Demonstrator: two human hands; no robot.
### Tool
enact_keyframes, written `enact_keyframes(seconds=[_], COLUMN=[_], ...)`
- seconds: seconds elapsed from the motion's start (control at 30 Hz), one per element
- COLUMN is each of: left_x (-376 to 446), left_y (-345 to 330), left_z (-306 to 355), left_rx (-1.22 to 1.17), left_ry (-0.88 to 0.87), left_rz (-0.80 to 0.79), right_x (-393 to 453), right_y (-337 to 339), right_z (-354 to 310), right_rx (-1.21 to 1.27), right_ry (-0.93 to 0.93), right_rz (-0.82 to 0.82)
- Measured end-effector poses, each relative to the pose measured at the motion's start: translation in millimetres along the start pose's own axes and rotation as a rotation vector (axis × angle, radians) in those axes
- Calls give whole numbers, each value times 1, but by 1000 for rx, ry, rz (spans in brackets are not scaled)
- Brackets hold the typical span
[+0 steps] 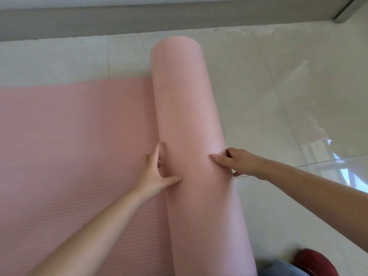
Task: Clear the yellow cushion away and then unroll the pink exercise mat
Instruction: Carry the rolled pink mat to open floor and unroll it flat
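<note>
The pink exercise mat lies partly unrolled on the floor. Its flat ribbed part spreads to the left, and the rolled part stands as a thick cylinder running from near me toward the far wall. My left hand presses against the roll's left side where it meets the flat part, fingers spread and thumb on the roll. My right hand rests on the roll's right side, fingers curved over it. No yellow cushion is in view.
Glossy beige floor tiles stretch to the right of the roll. A grey skirting and wall base run along the far side. A dark red rounded object and blue fabric sit at the bottom right.
</note>
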State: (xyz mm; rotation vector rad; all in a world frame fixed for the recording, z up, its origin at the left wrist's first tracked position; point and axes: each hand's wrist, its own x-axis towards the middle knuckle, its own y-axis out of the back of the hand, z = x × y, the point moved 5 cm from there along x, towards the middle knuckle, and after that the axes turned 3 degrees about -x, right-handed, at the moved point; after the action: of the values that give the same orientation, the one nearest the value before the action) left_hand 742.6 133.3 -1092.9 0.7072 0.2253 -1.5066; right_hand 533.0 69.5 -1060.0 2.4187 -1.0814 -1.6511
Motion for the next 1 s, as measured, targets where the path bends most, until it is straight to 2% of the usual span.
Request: enact_keyframes(seconds=[0.03, 0.1, 0.2, 0.27, 0.37, 0.5, 0.63, 0.8, 0.87, 1.0], left_x=[-1, -5, -8, -2, 0, 0, 6, 12, 14, 21], left_y=[-7, -22, -47, -63, -79, -85, -87, -106, -114, -137], left_z=[-4, -8, 7, 21, 37, 46, 50, 65, 71, 87], left_rx=[-15, -107, -180, -158, -75, -56, 70, 130, 158, 172], left_ry=[92, 203, 140, 126, 104, 241, 242, 241, 270, 377], left_rz=[35, -16, -87, -53, -82, -160, -161, -51, -7, 6], right_x=[3, 9, 13, 13, 14, 13, 12, 1, 6, 23], right_y=[7, 16, 33, 51, 73, 95, 103, 109, 112, 123], right_z=[7, 17, 25, 31, 33, 28, 15, 19, 33, 56], right_rx=[11, 22, 59, 105, 29, -8, -195, -403, -401, -520], right_ry=[17, 64, 178, 244, 343, 454, 562, 794, 759, 530], right_rz=[-5, 8, 73, 115, 166, 337, 428, 506, 479, 348])
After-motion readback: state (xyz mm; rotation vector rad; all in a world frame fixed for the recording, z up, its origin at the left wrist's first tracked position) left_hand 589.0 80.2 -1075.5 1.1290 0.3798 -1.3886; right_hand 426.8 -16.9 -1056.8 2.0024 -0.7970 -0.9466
